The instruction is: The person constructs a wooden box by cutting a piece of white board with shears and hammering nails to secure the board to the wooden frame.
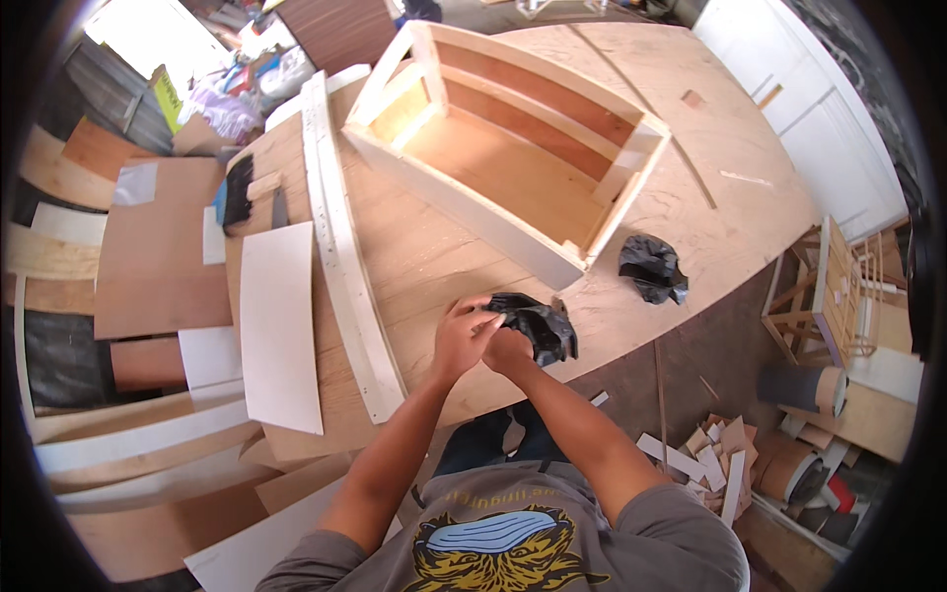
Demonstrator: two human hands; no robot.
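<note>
A crumpled black plastic bag (545, 326) is at my hands, just above the near edge of the wooden worktable. My left hand (460, 338) is at the bag's left side, its fingers bent and pinching toward the rim. Close against it, my right hand (509, 349) is closed in a fist at the bag's near side; its fingertips are hidden. A second black plastic bag (653, 268) lies bunched up on the table to the right. Beyond my hands stands an open wooden box frame (503, 148) with pale rails and reddish-brown panels.
Left of my hands lie a long pale wooden strip (340, 247) and a white board (280, 331) on the table (414, 257). A hand saw (280, 207) is past them. Wood offcuts (715, 459) are heaped on the floor at right, near a wooden stool frame (814, 296).
</note>
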